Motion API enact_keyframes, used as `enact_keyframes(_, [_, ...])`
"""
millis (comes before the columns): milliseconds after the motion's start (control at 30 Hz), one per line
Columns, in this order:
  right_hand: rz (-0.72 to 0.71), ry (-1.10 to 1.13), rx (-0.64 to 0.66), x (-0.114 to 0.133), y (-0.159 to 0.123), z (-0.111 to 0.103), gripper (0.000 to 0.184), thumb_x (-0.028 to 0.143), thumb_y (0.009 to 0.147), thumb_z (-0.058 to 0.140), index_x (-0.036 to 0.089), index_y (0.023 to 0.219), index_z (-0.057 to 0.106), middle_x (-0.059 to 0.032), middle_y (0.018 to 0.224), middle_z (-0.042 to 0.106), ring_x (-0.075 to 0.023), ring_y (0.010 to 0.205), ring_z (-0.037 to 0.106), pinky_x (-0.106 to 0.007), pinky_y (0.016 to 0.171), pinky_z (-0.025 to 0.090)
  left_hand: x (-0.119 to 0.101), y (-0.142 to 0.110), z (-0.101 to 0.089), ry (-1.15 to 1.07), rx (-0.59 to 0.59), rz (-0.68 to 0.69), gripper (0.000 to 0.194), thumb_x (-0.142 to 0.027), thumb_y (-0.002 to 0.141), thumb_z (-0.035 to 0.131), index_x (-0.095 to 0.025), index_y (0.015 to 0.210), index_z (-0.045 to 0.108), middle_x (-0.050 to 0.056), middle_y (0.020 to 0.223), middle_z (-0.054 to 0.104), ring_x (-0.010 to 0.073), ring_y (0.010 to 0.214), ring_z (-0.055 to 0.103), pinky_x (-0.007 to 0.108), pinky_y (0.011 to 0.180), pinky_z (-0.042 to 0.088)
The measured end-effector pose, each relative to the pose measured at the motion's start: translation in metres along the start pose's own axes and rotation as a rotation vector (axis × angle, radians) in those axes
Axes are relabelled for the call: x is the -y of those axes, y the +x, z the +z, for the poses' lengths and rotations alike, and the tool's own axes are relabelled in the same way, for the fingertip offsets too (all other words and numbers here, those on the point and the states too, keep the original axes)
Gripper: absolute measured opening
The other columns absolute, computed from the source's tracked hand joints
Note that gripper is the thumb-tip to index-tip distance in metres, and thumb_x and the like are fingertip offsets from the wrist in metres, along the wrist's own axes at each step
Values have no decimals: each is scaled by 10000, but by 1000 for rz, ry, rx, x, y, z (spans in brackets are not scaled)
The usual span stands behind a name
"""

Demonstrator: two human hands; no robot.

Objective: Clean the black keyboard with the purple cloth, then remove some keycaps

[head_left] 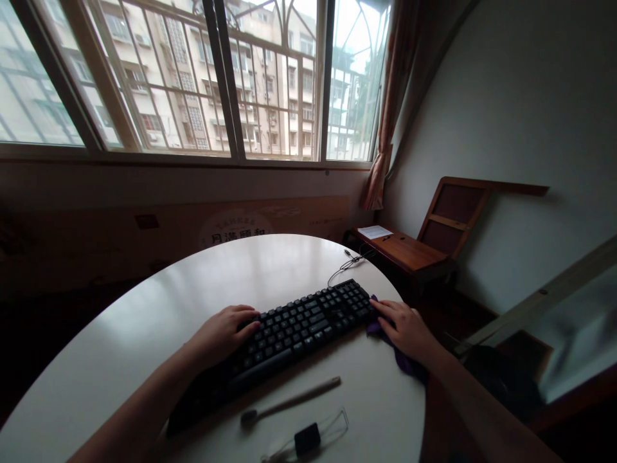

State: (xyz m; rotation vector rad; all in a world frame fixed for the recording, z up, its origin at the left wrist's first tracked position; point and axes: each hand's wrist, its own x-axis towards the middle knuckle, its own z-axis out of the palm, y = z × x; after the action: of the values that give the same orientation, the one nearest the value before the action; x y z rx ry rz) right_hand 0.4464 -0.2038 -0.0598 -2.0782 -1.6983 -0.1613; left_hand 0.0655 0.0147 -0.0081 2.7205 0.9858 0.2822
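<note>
A black computer keyboard (308, 321) lies slantwise on the white round table (144, 321). My left hand (231, 331) grips its far edge left of the middle, the thumb over the keys. My left forearm hides some keys at the near left. At the right end, my right hand (405, 328) has its fingertips against the keyboard's edge. A purple cloth (407, 363) is partly under my right hand and reaches the table's rim. Nearer to me lie a toothbrush (294, 400) and a black-handled wire keycap puller (307, 440).
The keyboard's thin cable (348, 262) is loosely coiled at the far right of the table. Beyond stands a low wooden bench (409, 251) with a paper sheet (375, 232). A barred window (270, 96) fills the back, and a curtain (385, 148) hangs beside it.
</note>
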Motion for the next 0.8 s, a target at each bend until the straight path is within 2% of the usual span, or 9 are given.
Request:
enact_keyframes(267, [-14, 38, -52, 0, 0, 6, 447, 265, 919, 451, 258, 1349, 572, -84, 1285, 627, -248, 1156, 570, -403, 964, 434, -5, 0, -3, 34, -12, -12, 456, -519, 902, 436, -254, 1136, 724, 49, 1224, 681, 276, 1156, 597, 372, 1019, 454])
enact_keyframes(500, [-14, -15, -16, 3, 6, 10, 485, 232, 901, 445, 269, 1376, 540, -78, 1317, 614, -261, 1185, 560, -431, 950, 437, -4, -1, -3, 35, -23, -3, 458, -523, 905, 432, -254, 1135, 724, 56, 1226, 679, 279, 1157, 595, 388, 1024, 449])
enact_keyframes(667, [-20, 147, -135, 0, 2, 10, 518, 217, 880, 463, 233, 1398, 493, -87, 1263, 639, -240, 1137, 596, -396, 971, 456, -9, -2, -5, 43, -10, -10, 477, -513, 921, 395, -239, 1142, 716, 65, 1225, 677, 279, 1162, 591, 390, 1029, 441])
enact_keyframes(800, [88, 267, -246, -2, -3, 11, 467, 253, 837, 537, 200, 1301, 523, -80, 1079, 682, -237, 983, 650, -385, 901, 505, -9, -2, -5, 58, -3, -10, 483, -511, 924, 384, -233, 1144, 711, 67, 1230, 674, 277, 1163, 589, 385, 1031, 436])
